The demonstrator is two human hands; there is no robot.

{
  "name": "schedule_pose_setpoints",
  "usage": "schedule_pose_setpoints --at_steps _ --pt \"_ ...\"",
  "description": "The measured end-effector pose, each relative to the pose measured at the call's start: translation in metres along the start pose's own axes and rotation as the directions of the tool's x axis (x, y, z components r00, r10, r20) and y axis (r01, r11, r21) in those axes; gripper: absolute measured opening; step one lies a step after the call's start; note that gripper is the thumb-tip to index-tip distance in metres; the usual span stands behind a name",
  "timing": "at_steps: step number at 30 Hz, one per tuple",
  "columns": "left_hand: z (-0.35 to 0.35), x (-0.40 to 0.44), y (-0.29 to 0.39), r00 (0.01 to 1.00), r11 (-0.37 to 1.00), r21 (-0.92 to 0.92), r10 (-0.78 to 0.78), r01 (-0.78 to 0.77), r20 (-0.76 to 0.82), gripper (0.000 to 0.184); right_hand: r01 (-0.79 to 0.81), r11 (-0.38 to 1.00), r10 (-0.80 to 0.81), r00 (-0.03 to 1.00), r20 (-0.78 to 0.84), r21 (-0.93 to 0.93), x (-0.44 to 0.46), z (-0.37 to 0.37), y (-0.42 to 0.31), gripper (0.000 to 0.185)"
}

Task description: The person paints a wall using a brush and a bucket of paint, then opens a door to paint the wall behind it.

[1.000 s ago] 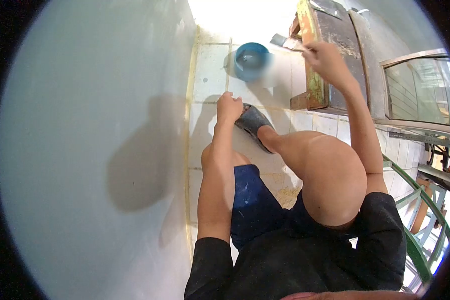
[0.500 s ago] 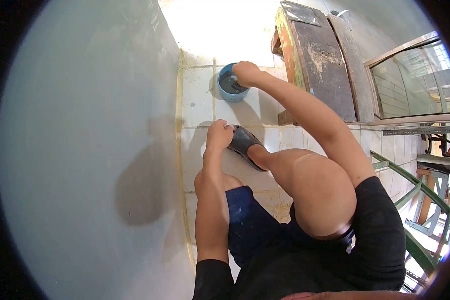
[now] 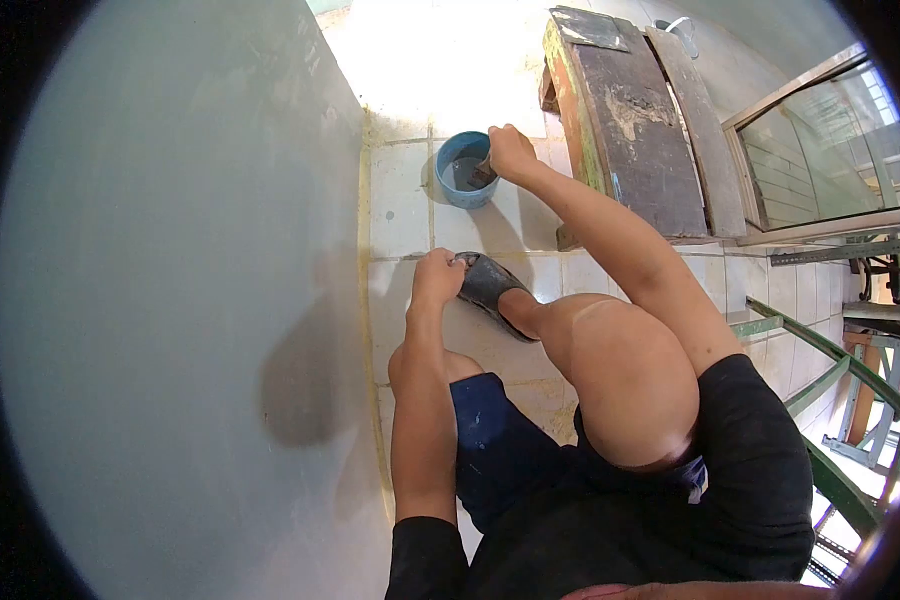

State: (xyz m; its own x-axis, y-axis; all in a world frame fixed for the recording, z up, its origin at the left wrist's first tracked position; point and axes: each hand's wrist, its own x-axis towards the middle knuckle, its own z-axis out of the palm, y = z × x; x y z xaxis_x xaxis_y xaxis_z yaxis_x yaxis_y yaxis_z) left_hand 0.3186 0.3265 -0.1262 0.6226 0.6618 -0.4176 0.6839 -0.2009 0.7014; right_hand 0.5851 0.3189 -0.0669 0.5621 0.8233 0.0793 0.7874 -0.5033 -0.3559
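Brush (image 3: 484, 172) tilts inside the blue bucket (image 3: 467, 199), by its right rim, held in your right hand (image 3: 511, 152); likely light, soft-bristled, slippery when wet, so grip its handle high. Your left hand (image 3: 436, 277) curls beside the sandal (image 3: 491, 283); whether it holds anything, I cannot tell.

On my feed the light is strongest at the top, where the tiled floor (image 3: 410, 62) burns out to white. The grey wall (image 3: 160, 270) at left is softly and evenly lit, bearing one broad, blurry-edged shadow (image 3: 305, 385). More shadows lie across the tiles near the blue bucket (image 3: 462, 197) — its inside is dim enough that I read the brush (image 3: 484, 171) poorly. I get reflections off the glass pane (image 3: 820, 150) and a sheen on the knee (image 3: 638, 385). The middle looks crisp; the wide lens bends the edges — black closes the corners.
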Motion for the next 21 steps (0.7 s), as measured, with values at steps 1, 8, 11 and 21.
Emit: schedule_pose_setpoints --at_steps 1,8,11,21 --pt "0.001 0.001 -0.001 1.0 0.999 -0.017 0.027 -0.027 -0.004 0.033 -0.007 0.999 0.006 1.0 -0.007 -0.049 -0.006 -0.012 -0.005 0.02" --pt "0.003 0.004 -0.013 0.999 0.999 -0.038 0.036 -0.036 0.005 0.032 0.35 0.847 -0.305 0.937 0.172 -0.4 -0.05 -0.12 0.002 0.023" --pt "-0.011 -0.024 0.013 0.987 0.992 -0.071 0.095 -0.104 -0.128 0.029 0.591 0.726 -0.633 0.774 -0.006 -0.351 -0.089 -0.159 0.032 0.034" --pt "-0.024 -0.03 -0.001 0.951 0.962 -0.072 0.246 -0.263 -0.185 0.036 0.5 0.847 -0.516 0.855 -0.05 -0.183 -0.153 -0.167 0.087 0.061"
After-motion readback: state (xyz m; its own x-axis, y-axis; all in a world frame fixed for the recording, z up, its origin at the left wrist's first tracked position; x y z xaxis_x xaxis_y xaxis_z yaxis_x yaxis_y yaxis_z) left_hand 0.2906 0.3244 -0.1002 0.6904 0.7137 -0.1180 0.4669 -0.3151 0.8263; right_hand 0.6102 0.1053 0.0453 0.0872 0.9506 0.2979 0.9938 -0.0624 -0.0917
